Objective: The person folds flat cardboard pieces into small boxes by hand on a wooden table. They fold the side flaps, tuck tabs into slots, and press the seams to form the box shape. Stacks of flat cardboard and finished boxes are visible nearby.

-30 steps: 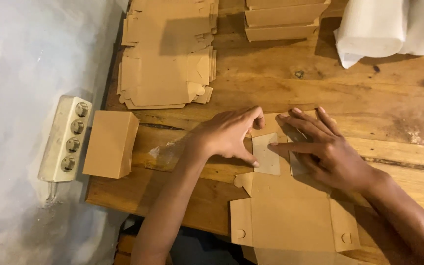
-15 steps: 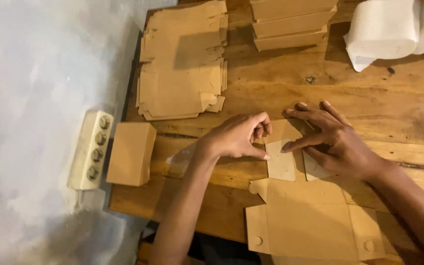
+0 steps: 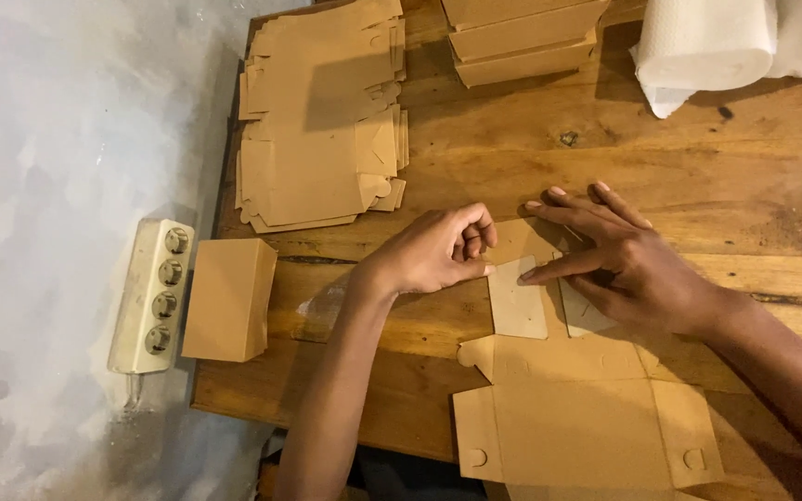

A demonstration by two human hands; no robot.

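Kraft box blank lay flat at table near edge | left hand curled, thumb pinning pale flap | right hand fingers spread, pressing the fold | step: creasing flaps | next likely needs firm, even pressure along the crease

Bare wooden table lies open beyond both hands; the stack of flat blanks (far left) and assembled box crowd the left edge.
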